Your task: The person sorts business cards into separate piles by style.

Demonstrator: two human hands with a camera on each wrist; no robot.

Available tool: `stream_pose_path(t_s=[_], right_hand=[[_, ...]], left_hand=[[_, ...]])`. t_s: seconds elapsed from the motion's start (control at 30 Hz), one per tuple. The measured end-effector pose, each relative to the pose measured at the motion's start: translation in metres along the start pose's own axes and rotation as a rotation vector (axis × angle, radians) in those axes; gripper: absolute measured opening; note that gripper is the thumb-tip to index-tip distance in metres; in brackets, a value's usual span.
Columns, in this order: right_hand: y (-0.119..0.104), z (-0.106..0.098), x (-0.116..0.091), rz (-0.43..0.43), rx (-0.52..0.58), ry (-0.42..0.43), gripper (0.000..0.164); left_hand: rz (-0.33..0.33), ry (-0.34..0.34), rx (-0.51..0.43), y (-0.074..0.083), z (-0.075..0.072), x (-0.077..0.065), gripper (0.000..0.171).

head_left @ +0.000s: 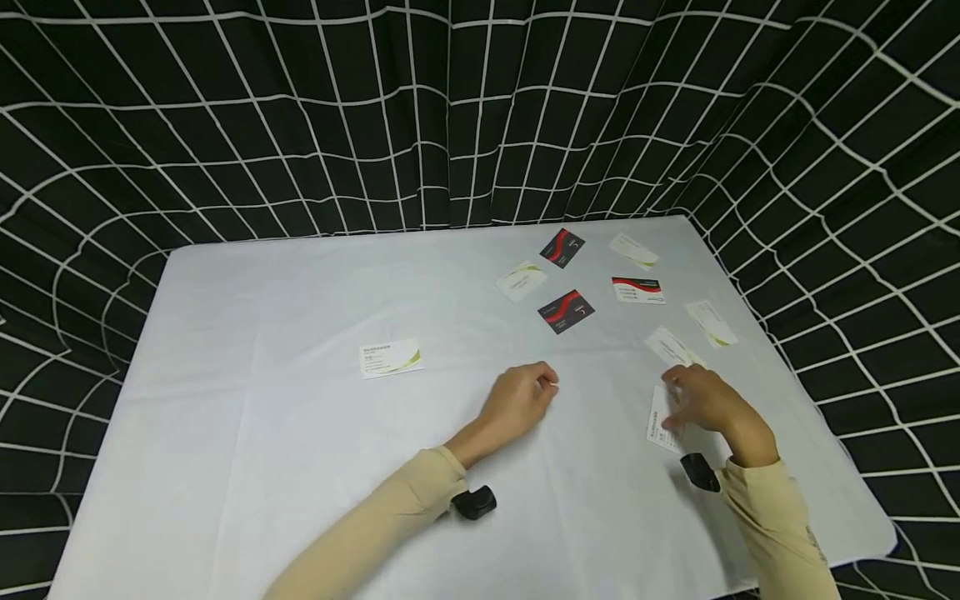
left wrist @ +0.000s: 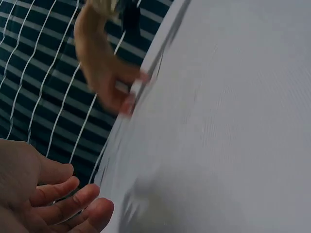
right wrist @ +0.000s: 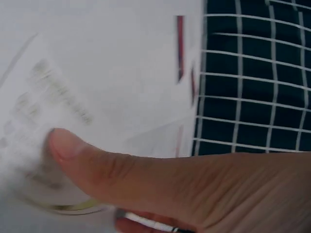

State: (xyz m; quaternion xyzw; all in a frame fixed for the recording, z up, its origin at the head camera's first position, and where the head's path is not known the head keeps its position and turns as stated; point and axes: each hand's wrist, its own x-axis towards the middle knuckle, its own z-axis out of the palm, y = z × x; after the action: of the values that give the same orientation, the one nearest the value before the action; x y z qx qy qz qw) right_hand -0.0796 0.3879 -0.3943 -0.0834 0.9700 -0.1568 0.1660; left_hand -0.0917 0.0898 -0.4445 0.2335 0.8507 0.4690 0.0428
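Observation:
My left hand (head_left: 520,398) hovers over the middle of the white table with its fingers loosely bent. In the left wrist view nothing shows between its thumb and fingers (left wrist: 99,211). At the right side, my right hand (head_left: 708,404) reaches over a white business card (head_left: 658,423) printed with text. Its thumb lies over the card's face, and the thumb and index fingertips stand apart. The right wrist view shows the thumb (right wrist: 73,145) across this blurred card (right wrist: 53,97); whether it touches is unclear. Another white card (head_left: 670,346) lies just beyond the index finger.
Dark cards with red waves (head_left: 566,312) lie toward the back right, among white-green cards (head_left: 521,281) and a white-red-black card (head_left: 639,291). A single white card (head_left: 391,358) lies left of centre. Black cloth with a white grid (head_left: 300,125) hangs round the table (head_left: 300,483).

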Motion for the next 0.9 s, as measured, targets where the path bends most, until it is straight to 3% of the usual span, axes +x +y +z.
stream_pose_path(t_s=[0.1, 0.2, 0.3, 0.4, 0.53, 0.67, 0.77, 0.9], right_hand=[[0.009, 0.004, 0.002, 0.034, 0.008, -0.016, 0.067], [0.011, 0.002, 0.008, 0.037, 0.005, -0.039, 0.059], [0.009, -0.002, 0.013, 0.006, 0.012, -0.052, 0.046], [0.005, -0.009, 0.015, -0.044, 0.05, -0.02, 0.033], [-0.009, -0.015, 0.018, -0.18, 0.136, 0.087, 0.022], [-0.023, -0.01, 0.032, -0.321, 0.248, 0.169, 0.017], [-0.033, -0.001, 0.044, -0.307, 0.34, 0.192, 0.014], [-0.052, 0.012, 0.06, -0.198, 0.39, 0.166, 0.016]], left_hand=[[0.04, -0.075, 0.013, 0.016, 0.025, 0.008, 0.019], [0.044, -0.134, 0.044, 0.027, 0.045, 0.014, 0.024], [0.018, -0.174, 0.055, 0.034, 0.058, 0.019, 0.03], [-0.014, -0.194, 0.006, 0.037, 0.066, 0.024, 0.038], [-0.065, -0.187, -0.141, 0.033, 0.062, 0.03, 0.041], [-0.096, -0.148, -0.264, 0.021, 0.051, 0.032, 0.029], [-0.103, -0.093, -0.29, 0.011, 0.043, 0.031, 0.017], [-0.139, 0.033, -0.239, -0.002, 0.022, 0.028, 0.01]])
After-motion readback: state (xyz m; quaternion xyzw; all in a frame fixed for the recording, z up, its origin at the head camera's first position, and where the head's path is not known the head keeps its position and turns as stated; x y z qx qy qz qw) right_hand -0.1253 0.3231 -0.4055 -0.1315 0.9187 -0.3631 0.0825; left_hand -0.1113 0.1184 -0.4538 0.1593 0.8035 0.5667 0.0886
